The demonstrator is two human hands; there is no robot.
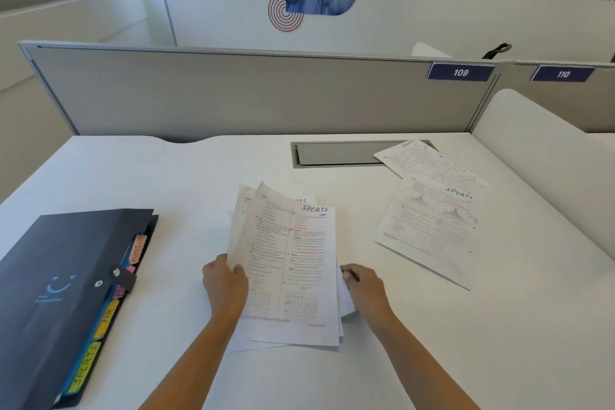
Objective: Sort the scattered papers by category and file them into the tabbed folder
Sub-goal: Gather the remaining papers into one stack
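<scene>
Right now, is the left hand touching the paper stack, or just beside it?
Touching. The head view shows the left hand holding the paper stack at its left edge, with the thumb lying over the top sheet.

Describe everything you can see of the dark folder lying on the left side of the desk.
The folder is dark navy, plastic-looking, with a pale blue smiley face on its cover. It lies flat, cover down, on the white desk. A short strap with metal studs crosses its right edge. Coloured tabs stick out there, handwritten SPORTS, HR and ADMIN; a pink one is half hidden. Only the desk touches it.
</scene>
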